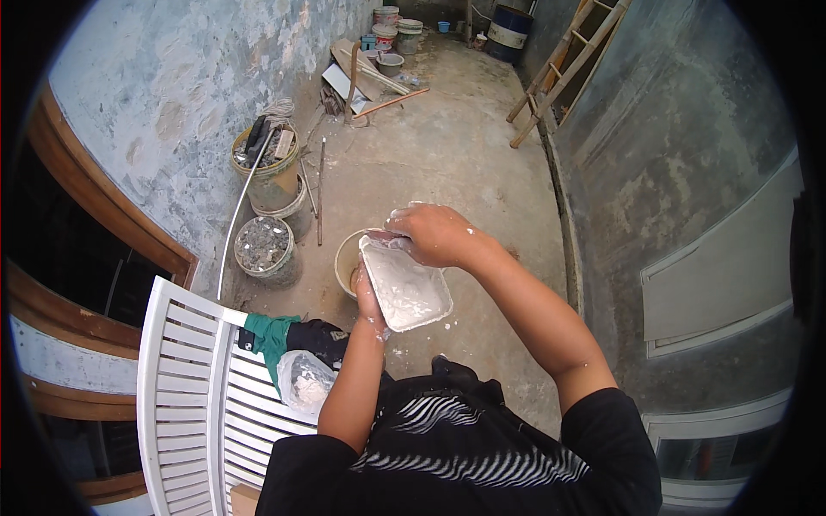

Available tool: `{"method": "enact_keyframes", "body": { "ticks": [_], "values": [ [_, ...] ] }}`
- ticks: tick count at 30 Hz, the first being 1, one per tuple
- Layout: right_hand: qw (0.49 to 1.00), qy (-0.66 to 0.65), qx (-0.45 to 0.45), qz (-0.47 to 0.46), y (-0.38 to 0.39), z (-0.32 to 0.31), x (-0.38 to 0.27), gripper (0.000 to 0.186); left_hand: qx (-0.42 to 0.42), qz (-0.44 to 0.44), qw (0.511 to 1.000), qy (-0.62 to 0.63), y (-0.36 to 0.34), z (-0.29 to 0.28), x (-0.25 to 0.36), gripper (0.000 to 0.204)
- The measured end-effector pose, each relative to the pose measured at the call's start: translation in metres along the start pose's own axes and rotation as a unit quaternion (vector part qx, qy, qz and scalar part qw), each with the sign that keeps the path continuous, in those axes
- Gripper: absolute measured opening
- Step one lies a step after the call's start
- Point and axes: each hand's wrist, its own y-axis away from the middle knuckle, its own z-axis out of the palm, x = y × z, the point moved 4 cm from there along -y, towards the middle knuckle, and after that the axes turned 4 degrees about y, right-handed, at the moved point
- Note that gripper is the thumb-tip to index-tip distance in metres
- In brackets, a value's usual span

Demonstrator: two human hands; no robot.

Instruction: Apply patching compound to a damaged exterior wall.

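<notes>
A white rectangular tub (422, 325) is tilted in front of me, its inside coated with wet white paste (406, 284). My left hand (369, 299) is closed round the tub's left side, with the thumb and palm against its wall. At the tub's far edge is my right hand (426, 232), its fingers bent and smeared with white paste. Whatever those fingers may hold is hidden from view. Partly behind the tub, on the floor, stands a pale round bucket (342, 262).
A white slatted bench (185, 387) on my left bears a clear plastic bag of white powder (307, 383) and green cloth (274, 331). Rubble buckets (265, 245) stand along the left wall. A bamboo ladder (559, 73) leans at the far right. White drips spot the concrete floor.
</notes>
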Motion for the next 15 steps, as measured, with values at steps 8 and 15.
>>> {"method": "enact_keyframes", "body": {
  "ticks": [8, 15],
  "values": [
    [0.992, 0.017, -0.126, 0.016, -0.012, -0.016, 0.003, 0.035, -0.009, -0.031, 0.999, -0.014, 0.009, 0.022, -0.005, 0.053],
    [0.982, 0.041, -0.166, -0.083, -0.006, -0.007, -0.006, 0.033, 0.023, -0.023, 0.999, -0.029, 0.010, 0.023, -0.008, 0.048]
  ]
}}
